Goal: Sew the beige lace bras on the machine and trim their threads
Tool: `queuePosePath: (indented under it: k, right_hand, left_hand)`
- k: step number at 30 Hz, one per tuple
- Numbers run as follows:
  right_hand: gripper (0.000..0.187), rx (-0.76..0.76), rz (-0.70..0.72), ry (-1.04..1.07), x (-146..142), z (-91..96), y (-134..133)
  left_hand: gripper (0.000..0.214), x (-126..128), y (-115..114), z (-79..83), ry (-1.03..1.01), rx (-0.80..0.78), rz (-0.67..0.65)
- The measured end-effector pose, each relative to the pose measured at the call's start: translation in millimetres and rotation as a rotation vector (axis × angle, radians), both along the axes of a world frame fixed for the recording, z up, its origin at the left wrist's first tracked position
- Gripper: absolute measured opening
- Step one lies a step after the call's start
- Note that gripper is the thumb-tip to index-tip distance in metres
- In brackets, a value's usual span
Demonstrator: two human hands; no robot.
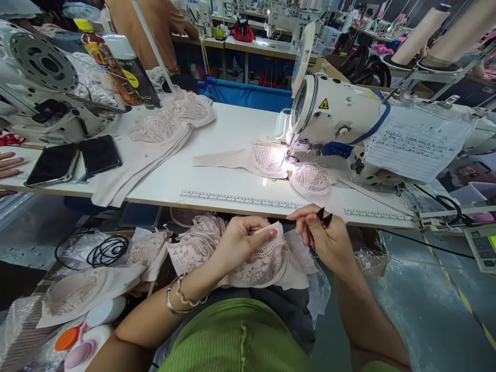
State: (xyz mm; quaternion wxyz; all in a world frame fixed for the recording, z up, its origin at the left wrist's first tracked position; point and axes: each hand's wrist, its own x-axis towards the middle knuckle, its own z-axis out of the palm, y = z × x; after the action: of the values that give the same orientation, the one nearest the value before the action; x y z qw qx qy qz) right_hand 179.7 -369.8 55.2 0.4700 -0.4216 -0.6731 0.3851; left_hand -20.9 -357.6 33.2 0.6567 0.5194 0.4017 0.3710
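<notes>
My left hand (248,240) pinches the upper edge of a pale pink lace bra (259,266) above my lap, its thumb on top of the fabric. In my right hand (323,235), just right of the bra, are small dark thread snips (324,217); their two pointed tips show apart above the fingers, and the rest is hidden in the hand. Another pale pink bra (310,177) lies on the white table under the needle area of the lit sewing machine (337,111). More lace cups (201,235) are bunched beside my left hand, below the table edge.
A stack of bra pieces (158,129) lies on the table (232,119) at left, near two black phones (98,155), a spray can (132,70) and a bottle. A printed ruler (240,199) runs along the front edge. Another person's hand (8,165) rests at far left.
</notes>
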Motion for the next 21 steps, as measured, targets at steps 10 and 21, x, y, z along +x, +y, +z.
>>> queuePosePath:
  k: [10,21]
  right_hand:
    - [0.011,-0.076,0.032,-0.136,-11.5,-8.9,1.4]
    - [0.015,-0.048,-0.030,-0.104,-15.5,-12.7,1.0]
  left_hand:
    - [0.034,1.6,1.2,-2.1,0.152,0.076,0.067]
    - [0.019,2.0,1.4,-7.2,0.108,0.138,0.100]
